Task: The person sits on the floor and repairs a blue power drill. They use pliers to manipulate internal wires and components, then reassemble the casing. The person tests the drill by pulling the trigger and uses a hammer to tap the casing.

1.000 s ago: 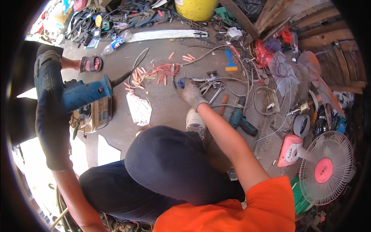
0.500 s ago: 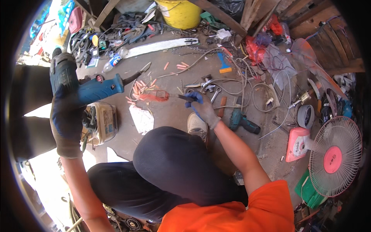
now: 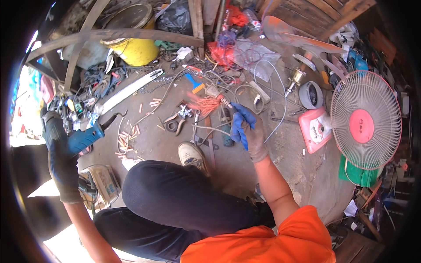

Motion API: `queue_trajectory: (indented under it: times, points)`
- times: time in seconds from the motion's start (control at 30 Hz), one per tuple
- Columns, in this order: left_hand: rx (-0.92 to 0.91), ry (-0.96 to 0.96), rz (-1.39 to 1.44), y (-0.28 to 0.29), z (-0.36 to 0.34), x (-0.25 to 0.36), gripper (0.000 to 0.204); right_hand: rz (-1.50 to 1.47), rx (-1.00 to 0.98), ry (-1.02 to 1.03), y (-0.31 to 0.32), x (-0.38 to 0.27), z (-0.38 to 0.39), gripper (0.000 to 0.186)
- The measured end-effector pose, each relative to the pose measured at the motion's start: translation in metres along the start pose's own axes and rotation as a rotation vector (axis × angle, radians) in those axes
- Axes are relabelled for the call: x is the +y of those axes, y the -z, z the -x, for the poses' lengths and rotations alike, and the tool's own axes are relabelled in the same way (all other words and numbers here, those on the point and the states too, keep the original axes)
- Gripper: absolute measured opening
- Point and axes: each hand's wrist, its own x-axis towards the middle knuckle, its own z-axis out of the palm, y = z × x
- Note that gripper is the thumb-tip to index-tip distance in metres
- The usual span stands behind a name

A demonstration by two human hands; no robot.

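At the left, my gloved left hand (image 3: pixel 63 164) is closed around a blue corded power drill (image 3: pixel 85 139), its dark chuck pointing up and its cord leaving the handle end. My right hand (image 3: pixel 247 129), in a blue and grey glove, is out over the floor ahead of me with its fingers curled. At its fingertips is the narrow end of a brush-like thing with orange strands (image 3: pixel 206 104); the strands are smeared by motion. Below lie wrenches (image 3: pixel 196 122), a pliers-like tool (image 3: pixel 173 124) and a teal cordless drill (image 3: pixel 228 138) partly behind cables.
Small copper-coloured pieces (image 3: pixel 127 140) lie scattered left of my shoe (image 3: pixel 192 157). A long white bar (image 3: pixel 131 91), a blue-yellow scraper (image 3: pixel 194 82) and loose cables are farther off. A yellow bucket (image 3: pixel 138 51) stands at the back, a pink fan (image 3: pixel 366 120) at the right, an open container (image 3: pixel 105 186) at the left.
The view has swung right, so the floor things appear farther left. My right hand has moved right with the orange-stranded thing. My left hand still grips the blue drill.
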Motion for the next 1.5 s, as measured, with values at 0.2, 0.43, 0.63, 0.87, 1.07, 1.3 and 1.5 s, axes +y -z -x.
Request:
queue_trajectory:
  times: [0.2,0.43,0.63,0.87,1.07,1.3,1.5]
  points:
    - [0.033,-0.095,-0.370,-0.002,0.003,0.007,0.072,0.005,0.134,0.100,0.015,-0.010,0.010,0.043]
    - [-0.026,0.030,-0.102,-0.001,0.000,0.004,0.064,0.058,0.098,0.066,0.041,-0.027,0.020,0.055]
    - [-0.045,-0.028,-0.176,0.006,-0.001,-0.010,0.062,0.168,0.131,0.116,0.060,-0.022,0.017,0.066]
    - [-0.094,-0.054,-0.230,0.012,0.003,-0.023,0.058,-0.317,0.043,0.090,0.133,0.002,0.031,0.073]
    - [-0.124,-0.070,-0.270,0.021,0.010,-0.025,0.054,-0.174,0.548,0.020,0.146,0.007,0.048,0.044]
    - [-0.135,-0.049,-0.323,0.009,0.008,-0.020,0.051,0.665,0.688,-0.056,0.246,0.045,-0.017,0.048]
    - [-0.135,-0.031,-0.388,0.017,0.012,-0.007,0.051,1.348,0.621,-0.107,0.202,0.067,-0.093,0.077]
